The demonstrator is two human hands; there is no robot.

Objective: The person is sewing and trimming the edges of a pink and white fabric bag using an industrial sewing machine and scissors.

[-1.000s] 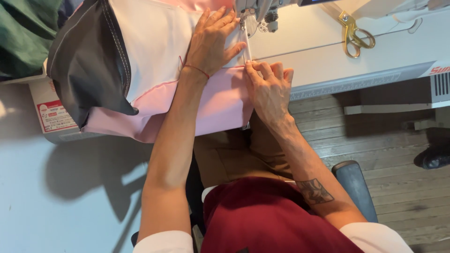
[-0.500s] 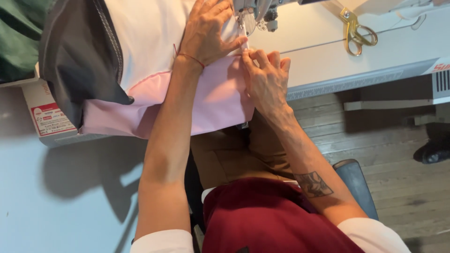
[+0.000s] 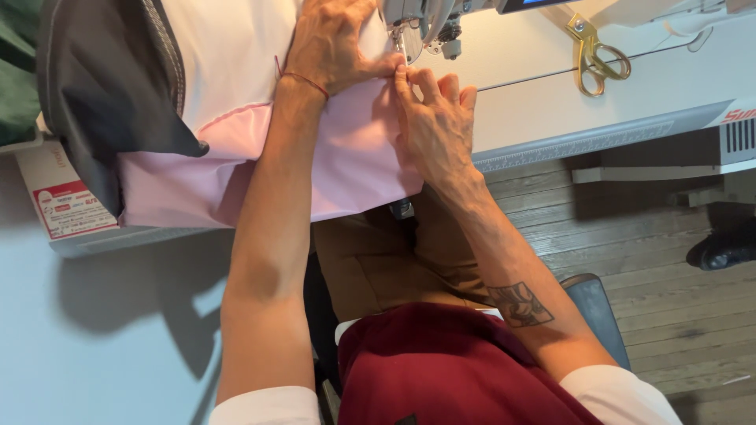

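- Two hands lay on my pink cloth (image 3: pixel 346 165), just below the needle (image 3: pixel 408 47).
- My left hand (image 3: pixel 335 43) pressed flat at ten o'clock, fingers together.
- My right hand (image 3: pixel 437 130) pinched the cloth edge, nearer the needle at twelve.

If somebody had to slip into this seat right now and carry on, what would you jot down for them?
Left hand: flat on the pink fabric, pressing it to the table just left of the sewing machine's presser foot.
Right hand: fingertips pinching the fabric's edge right below the foot, thumb side touching the left hand.
Fabric: pink panel hangs over the table's front edge toward the lap; white and dark grey pieces lie to the left.
Gold scissors lie on the white table, to the right, untouched.
Done: edge lined up at the foot. How much is already stitched cannot be seen.
Left: probably feeding the seam through.
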